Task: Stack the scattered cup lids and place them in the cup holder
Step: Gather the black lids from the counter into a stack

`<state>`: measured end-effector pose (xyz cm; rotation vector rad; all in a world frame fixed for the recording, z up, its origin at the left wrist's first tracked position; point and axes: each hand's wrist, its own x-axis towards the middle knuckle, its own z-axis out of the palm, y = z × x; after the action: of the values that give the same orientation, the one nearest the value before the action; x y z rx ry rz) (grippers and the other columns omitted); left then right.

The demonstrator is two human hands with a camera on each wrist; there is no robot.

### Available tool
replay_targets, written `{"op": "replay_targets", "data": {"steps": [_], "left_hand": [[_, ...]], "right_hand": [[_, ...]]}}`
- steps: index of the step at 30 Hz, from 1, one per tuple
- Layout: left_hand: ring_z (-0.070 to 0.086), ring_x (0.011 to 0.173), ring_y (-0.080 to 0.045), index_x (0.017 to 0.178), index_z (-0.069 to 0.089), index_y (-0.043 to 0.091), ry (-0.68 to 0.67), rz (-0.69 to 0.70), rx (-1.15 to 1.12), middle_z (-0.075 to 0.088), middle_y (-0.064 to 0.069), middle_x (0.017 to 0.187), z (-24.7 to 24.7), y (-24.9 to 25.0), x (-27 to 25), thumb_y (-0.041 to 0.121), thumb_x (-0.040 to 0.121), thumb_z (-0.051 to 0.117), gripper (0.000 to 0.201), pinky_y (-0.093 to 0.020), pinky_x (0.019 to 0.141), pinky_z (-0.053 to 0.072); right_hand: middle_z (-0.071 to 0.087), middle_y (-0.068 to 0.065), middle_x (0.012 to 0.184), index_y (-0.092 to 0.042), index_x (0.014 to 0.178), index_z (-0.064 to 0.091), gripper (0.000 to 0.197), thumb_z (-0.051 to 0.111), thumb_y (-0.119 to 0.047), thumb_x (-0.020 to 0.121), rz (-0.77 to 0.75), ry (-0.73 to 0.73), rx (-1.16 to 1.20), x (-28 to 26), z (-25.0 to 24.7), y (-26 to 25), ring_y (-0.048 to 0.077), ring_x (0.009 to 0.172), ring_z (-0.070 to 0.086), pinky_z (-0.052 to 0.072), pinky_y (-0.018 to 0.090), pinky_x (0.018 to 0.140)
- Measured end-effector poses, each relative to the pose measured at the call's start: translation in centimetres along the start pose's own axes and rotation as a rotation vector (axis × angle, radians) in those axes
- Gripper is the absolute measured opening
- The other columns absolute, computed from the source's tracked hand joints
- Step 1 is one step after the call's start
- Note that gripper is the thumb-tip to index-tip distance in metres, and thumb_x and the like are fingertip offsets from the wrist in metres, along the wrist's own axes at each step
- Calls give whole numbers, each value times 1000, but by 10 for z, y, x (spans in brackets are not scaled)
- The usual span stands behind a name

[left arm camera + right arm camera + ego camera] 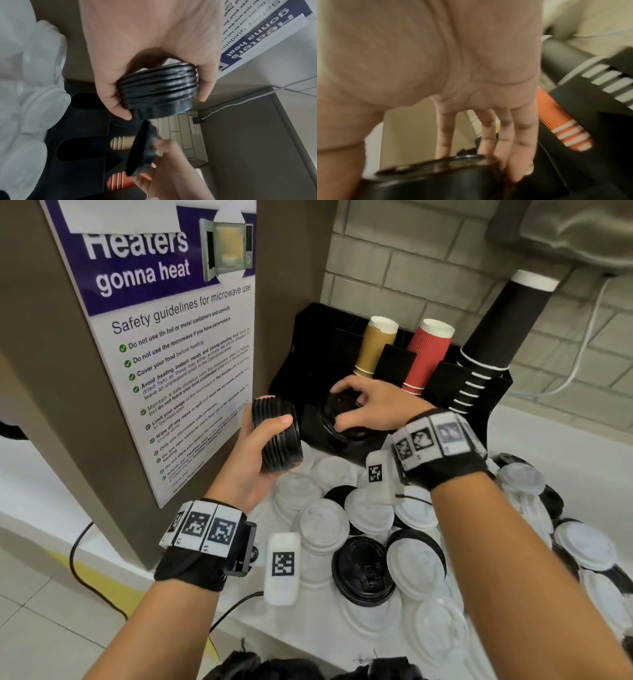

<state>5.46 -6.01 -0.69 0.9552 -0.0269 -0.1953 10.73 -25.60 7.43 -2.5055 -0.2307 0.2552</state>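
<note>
At the front slot of the cup holder, the right hand pinches a small bunch of black lids by the rim, fingers spread over the top; how many lids, cannot tell. Bunch sits tilted, just above or partly in the slot. Left hand, just beside and left of the holder, is clenched round a stack of black lids whose axis lies sideways, pointing toward the slot. Right hand is nearer the holder. Next move likely needs the left stack turned and swung right. Loose white and black lids cover the desk below.
</note>
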Motion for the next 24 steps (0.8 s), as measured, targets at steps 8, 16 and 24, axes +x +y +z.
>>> {"op": "replay_targets", "data": {"steps": [8,16,24], "left_hand": [[58,104,-26,141,41,17,-84,-22,45,59,-14,120,18,-8,-5,32,75,67,73,-39,75,50],[66,107,-24,139,46,25,-145,-84,77,58,-15,134,25,-15,-10,37,77,64,66,-47,88,55],[68,102,-24,139,45,21,-125,-60,37,57,-17,133,28,-15,-14,37,78,65,66,-42,76,58]], "right_hand": [[57,14,117,-33,122,52,57,67,-10,73,-233,61,787,-58,45,9,22,97,64,55,30,74],[51,1,131,-28,132,47,69,64,-1,72,-301,65,583,-74,49,7,18,121,52,44,51,102],[52,-1,127,-32,129,48,67,70,-5,72,-308,69,597,-77,51,5,17,117,55,49,49,97]]}}
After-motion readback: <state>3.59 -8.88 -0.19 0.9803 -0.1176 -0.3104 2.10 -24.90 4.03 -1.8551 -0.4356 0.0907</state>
